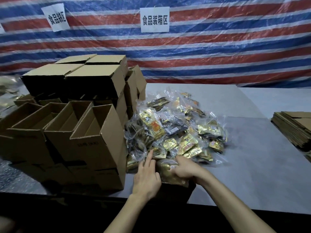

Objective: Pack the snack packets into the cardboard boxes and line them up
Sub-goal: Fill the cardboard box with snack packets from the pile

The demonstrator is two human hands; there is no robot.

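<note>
Fingers of left hand (pixel 148 177) lying straight, right hand (pixel 186 169) curling on snack bag (pixel 168 174); box (pixel 175 194) sitting at worktop (pixel 252 165) edge, risking sliding off.

The boxes (pixel 94 143) are made of matt cardboard. The packets (pixel 176 132) are wrapped in glossy clear plastic and gold foil. The table (pixel 252 157) is finished smooth and matt.

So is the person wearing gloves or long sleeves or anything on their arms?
No gloves. The left hand and right hand are both bare, and so are the forearms right to the edge of the picture, so no sleeves are in view. I can't see a watch, ring or bracelet either.
</note>
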